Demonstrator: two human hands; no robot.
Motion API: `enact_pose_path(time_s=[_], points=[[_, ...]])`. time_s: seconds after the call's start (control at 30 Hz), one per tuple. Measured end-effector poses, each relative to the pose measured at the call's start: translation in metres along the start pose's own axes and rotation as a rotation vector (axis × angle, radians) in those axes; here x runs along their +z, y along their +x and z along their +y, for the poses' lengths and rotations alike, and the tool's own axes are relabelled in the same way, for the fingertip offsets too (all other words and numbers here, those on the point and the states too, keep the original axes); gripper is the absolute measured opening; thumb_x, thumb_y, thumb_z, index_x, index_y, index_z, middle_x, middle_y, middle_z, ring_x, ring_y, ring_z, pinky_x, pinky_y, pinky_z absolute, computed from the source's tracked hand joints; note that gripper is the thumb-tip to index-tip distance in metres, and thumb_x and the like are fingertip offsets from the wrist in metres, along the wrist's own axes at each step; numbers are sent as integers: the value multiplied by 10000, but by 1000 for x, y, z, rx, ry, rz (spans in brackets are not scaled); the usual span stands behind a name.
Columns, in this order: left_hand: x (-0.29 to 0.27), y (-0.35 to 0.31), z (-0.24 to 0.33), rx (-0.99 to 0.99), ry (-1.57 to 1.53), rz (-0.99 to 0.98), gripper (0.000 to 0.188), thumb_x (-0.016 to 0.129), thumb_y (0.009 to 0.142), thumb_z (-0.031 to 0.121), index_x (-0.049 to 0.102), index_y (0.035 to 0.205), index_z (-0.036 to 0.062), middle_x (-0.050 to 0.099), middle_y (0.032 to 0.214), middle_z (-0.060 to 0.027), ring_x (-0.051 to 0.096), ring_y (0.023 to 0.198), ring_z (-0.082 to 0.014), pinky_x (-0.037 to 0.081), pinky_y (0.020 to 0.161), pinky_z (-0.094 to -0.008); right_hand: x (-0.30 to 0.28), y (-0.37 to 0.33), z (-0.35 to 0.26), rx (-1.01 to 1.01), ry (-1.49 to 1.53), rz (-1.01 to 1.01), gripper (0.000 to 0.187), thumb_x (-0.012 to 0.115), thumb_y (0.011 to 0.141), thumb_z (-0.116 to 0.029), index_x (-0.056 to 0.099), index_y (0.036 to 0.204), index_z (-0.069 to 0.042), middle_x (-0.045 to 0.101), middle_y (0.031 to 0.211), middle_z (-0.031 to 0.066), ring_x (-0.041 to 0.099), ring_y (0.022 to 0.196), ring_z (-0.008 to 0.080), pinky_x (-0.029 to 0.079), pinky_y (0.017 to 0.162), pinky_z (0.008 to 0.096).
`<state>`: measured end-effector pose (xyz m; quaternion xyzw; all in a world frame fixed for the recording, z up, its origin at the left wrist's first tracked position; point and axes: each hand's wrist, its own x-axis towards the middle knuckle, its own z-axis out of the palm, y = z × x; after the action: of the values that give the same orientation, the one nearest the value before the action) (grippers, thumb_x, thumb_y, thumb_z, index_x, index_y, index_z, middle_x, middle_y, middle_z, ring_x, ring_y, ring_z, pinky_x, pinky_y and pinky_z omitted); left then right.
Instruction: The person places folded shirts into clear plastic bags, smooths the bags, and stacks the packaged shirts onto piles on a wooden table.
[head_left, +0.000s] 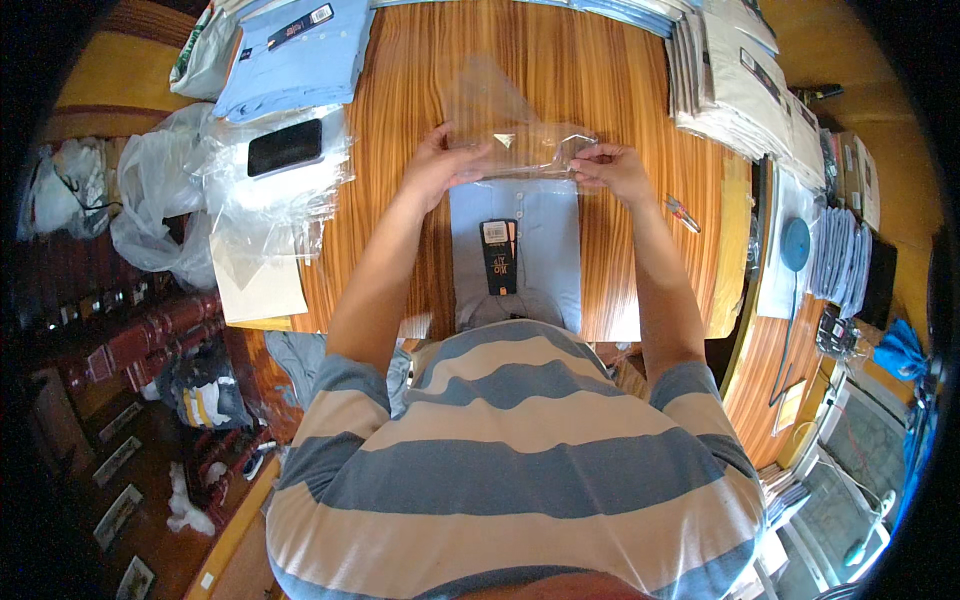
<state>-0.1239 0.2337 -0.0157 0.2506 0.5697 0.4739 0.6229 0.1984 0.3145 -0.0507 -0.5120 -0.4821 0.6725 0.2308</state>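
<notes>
A folded light blue shirt (547, 260) lies on the wooden table in front of me, a dark hang tag (498, 258) on its front. Just beyond its far edge I hold a clear plastic bag (535, 140) that spreads away over the table. My left hand (442, 168) has the bag's left side, fingers partly behind the film. On the other side, my right hand (612, 170) pinches the bag's right corner between thumb and fingers. Through the film a small gold triangle (504, 141) shows.
Clear bags (260, 210) are stacked at the left, a black phone (285, 147) on top. Blue folded shirts (300, 50) sit at the far left, pale ones (745, 90) at the far right. Small snips (682, 213) lie near my right forearm.
</notes>
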Motion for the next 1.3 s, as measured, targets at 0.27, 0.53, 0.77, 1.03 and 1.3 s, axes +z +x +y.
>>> enact_pose_path(time_s=[0.27,0.53,0.77,1.03,1.3], points=[[-22,10,-2,207,952,241,747,847,865,278,476,1392,-100,762,973,-199,756,941,-256,600,757,-375,17,0,26,-192,-311,268,296,903,800,-151,738,972,24,751,822,98,704,671,146,578,585,282],[-31,-12,-34,306,373,121,672,845,853,152,523,1410,-43,763,992,-190,753,925,-232,598,758,-339,32,-18,12,-97,-339,271,312,891,835,-203,721,995,4,741,846,62,681,697,106,561,606,239],[-61,-4,-27,245,334,286,457,817,883,94,617,1260,-70,746,993,-211,750,774,-224,632,677,-316,37,8,-3,45,-246,31,341,861,868,-328,749,1004,-36,728,898,26,663,798,112,550,666,291],[3,-26,-5,252,800,297,390,835,818,242,691,1113,31,769,947,-170,749,895,-329,590,797,-442,-29,-35,54,15,-137,-50,202,769,959,-227,725,1078,-69,727,975,-3,626,811,73,524,615,234],[-30,-5,-62,273,513,434,375,838,759,166,705,1058,-18,761,934,-185,748,880,-337,597,793,-427,-12,-15,49,16,-193,-50,173,786,947,-218,711,1030,-86,663,814,-48,565,677,43,503,535,211]])
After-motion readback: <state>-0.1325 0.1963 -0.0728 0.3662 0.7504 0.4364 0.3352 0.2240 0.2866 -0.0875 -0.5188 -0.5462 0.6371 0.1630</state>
